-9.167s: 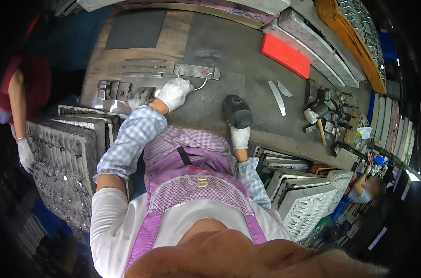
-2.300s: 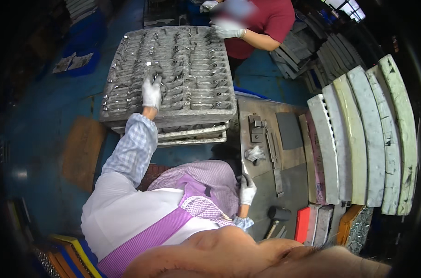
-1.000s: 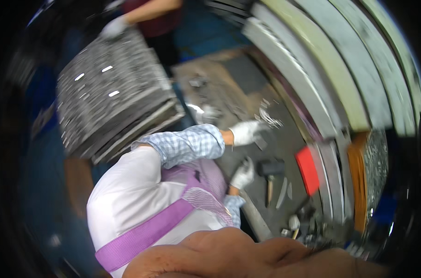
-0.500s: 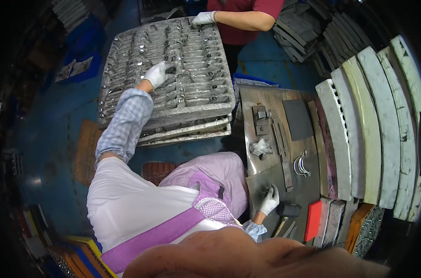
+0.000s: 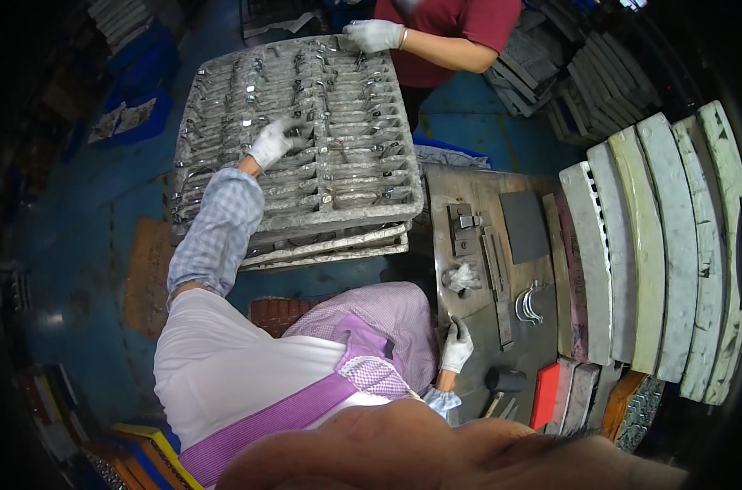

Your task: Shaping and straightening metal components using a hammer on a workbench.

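Metal parts [image 5: 330,155] fill grey tray [image 5: 224,98], top of a tray stack over blue floor [image 5: 85,212]. Left hand [image 5: 270,144] closes on one part mid-tray. Right hand [image 5: 456,347] rests fingers loose on steel bench [image 5: 477,200], holding nothing. Co-worker's gloved hand [image 5: 372,34] at tray's far edge.

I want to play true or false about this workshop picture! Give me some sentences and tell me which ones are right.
1. The person's left hand in a white glove reaches onto the grey tray of metal parts. True.
2. The person's right hand holds the black-headed mallet. False: it rests at the edge of the grey metal workbench, apart from the mallet.
3. Another person in a red shirt touches the same tray at its far edge. True.
4. The flat red block lies on the tray. False: it lies on the workbench beside the mallet.
5. Curved metal pieces lie on the workbench. True.
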`<move>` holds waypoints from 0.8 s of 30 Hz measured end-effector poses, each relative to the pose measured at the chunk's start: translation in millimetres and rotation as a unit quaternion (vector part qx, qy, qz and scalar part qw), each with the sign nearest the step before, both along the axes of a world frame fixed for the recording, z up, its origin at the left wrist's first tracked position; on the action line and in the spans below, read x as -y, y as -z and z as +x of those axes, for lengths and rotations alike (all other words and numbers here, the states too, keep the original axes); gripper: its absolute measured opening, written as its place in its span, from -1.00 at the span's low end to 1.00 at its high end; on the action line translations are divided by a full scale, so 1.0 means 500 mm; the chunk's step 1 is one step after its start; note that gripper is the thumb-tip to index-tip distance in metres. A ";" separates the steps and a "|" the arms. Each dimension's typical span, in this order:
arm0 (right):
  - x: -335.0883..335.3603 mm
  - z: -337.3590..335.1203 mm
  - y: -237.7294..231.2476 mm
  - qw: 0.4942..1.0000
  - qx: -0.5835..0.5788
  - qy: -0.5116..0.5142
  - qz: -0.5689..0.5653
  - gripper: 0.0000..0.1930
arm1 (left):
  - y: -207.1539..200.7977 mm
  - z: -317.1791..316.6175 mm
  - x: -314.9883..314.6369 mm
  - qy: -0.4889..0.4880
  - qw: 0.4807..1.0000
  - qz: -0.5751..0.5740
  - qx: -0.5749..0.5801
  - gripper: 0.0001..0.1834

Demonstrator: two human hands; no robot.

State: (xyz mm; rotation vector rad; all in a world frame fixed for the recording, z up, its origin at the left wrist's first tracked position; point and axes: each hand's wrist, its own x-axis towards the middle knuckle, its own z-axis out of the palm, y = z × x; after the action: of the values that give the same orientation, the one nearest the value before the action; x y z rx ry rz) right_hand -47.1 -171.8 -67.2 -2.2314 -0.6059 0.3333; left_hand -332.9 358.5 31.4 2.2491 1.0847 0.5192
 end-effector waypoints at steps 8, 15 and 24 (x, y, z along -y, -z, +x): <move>-0.094 -0.023 -0.055 0.998 -0.047 -0.030 0.015 -0.80 | -0.008 0.083 -0.012 -0.157 0.954 0.212 -0.141 -0.57; -0.415 -0.062 -0.267 0.953 0.109 -0.257 0.118 -0.80 | 0.029 0.081 -0.054 -0.101 0.985 0.133 -0.050 -0.55; -0.817 -0.198 -0.296 0.932 0.091 -0.342 0.082 -0.64 | 0.012 0.088 -0.046 -0.188 0.966 0.145 -0.106 -0.61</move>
State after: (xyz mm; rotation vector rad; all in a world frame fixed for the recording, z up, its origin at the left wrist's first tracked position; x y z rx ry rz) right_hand -146.0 236.6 80.8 -1.8389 -1.4603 0.4021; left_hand -288.8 381.6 25.5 2.3966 1.6580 0.6373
